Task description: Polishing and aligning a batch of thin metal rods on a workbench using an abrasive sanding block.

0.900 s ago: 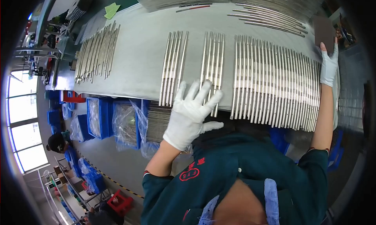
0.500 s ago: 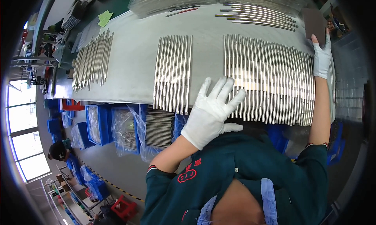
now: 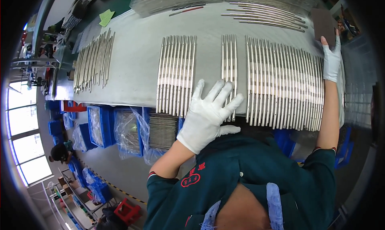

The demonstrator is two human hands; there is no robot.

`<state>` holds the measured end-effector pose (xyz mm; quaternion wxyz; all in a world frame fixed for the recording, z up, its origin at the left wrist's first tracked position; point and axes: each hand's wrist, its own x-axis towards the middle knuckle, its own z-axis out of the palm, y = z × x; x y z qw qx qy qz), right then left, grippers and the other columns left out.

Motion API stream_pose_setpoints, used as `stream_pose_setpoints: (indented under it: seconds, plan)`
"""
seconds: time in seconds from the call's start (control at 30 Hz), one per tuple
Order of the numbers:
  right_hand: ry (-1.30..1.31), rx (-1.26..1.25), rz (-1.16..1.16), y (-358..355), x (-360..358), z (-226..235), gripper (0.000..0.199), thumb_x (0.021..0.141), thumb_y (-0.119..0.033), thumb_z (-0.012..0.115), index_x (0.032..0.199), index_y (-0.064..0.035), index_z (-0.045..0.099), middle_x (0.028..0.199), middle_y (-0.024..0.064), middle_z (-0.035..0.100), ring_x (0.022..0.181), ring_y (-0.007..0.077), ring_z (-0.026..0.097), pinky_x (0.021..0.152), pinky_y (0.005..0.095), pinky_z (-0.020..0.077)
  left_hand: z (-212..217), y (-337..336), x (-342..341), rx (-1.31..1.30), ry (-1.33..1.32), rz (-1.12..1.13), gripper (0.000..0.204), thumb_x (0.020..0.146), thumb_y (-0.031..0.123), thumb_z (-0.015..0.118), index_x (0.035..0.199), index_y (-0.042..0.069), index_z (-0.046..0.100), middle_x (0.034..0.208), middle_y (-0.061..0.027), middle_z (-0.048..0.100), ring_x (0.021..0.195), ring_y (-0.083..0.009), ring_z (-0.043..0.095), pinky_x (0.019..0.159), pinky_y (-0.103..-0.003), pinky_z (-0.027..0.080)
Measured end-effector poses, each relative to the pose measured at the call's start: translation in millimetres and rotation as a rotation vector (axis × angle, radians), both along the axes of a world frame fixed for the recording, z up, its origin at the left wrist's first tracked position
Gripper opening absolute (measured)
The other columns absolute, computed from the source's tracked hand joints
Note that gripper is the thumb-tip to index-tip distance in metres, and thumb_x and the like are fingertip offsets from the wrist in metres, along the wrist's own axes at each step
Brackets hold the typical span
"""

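We saw the left hand [image 3: 209, 114] spread wide over the near ends of a few shiny rods [image 3: 230, 57] on the surface [image 3: 138, 53], while the right hand [image 3: 332, 61] gripped a brown block [image 3: 324, 23]. We guessed the rods were stiff, slippery and a bit heavy, best held around their middles.

Bright, fairly even light covers the grey tabletop [image 3: 136, 65], and the metal rods [image 3: 284, 81] return a pale band of glare across their middles. At far left the window [image 3: 26, 146] burns out to white (only its dark bars survive). Fisheye curvature bends straight edges; the rim sinks into black.
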<state>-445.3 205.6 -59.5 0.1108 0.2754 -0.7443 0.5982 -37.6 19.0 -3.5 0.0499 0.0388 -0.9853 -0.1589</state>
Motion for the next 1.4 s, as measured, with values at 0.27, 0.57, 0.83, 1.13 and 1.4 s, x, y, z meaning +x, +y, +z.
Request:
stream_pose_setpoints:
  seconds: [0.27, 0.57, 0.83, 1.13, 1.4]
  plan:
    - [0.005, 0.008, 0.001, 2, 0, 1, 0.074, 0.091, -0.022, 0.072, 0.151, -0.0037, 0.032, 0.144, 0.0136, 0.047, 0.128, 0.0194, 0.049, 0.108, 0.0294, 0.0369, 1, -2, 7, -0.002, 0.001, 0.044, 0.09, 0.064, 0.052, 0.079, 0.14, 0.014, 0.047, 0.136, -0.0181, 0.049, 0.128, -0.0361, 0.048, 0.107, -0.063, 0.028]
    - [-0.033, 0.026, -0.006, -3, 7, 4, 0.073, 0.092, -0.02, 0.07, 0.152, -0.0059, 0.031, 0.146, 0.0135, 0.044, 0.13, 0.0204, 0.046, 0.109, 0.03, 0.0363, -11, 18, -15, 0.08, 0.091, -0.085, 0.088, 0.065, 0.054, 0.078, 0.139, 0.015, 0.048, 0.137, -0.0151, 0.049, 0.13, -0.0357, 0.045, 0.106, -0.064, 0.031]
    - [-0.022, -0.017, 0.01, -1, 2, 0, 0.074, 0.09, -0.022, 0.072, 0.151, -0.004, 0.033, 0.144, 0.0122, 0.047, 0.128, 0.0186, 0.049, 0.108, 0.0286, 0.037, 0, 11, -6, 0.034, 0.005, -0.033, 0.089, 0.065, 0.054, 0.078, 0.139, 0.015, 0.048, 0.136, -0.0165, 0.05, 0.13, -0.0353, 0.046, 0.106, -0.063, 0.03]
    - [0.001, 0.007, 0.006, -1, 4, 3, 0.073, 0.091, -0.02, 0.071, 0.151, -0.003, 0.033, 0.144, 0.0128, 0.047, 0.129, 0.0189, 0.047, 0.108, 0.0289, 0.0358, -1, 2, 12, -0.018, 0.007, 0.054, 0.092, 0.062, 0.052, 0.079, 0.139, 0.011, 0.047, 0.135, -0.0158, 0.051, 0.128, -0.0343, 0.048, 0.107, -0.064, 0.03]
    - [-0.001, 0.015, 0.004, 1, 0, 0, 0.074, 0.091, -0.023, 0.072, 0.151, -0.0029, 0.034, 0.144, 0.0137, 0.047, 0.129, 0.0193, 0.047, 0.108, 0.0284, 0.0355, 4, -5, 24, -0.075, -0.011, 0.129, 0.089, 0.063, 0.049, 0.08, 0.136, 0.007, 0.048, 0.132, -0.0147, 0.053, 0.129, -0.0329, 0.047, 0.107, -0.061, 0.03]
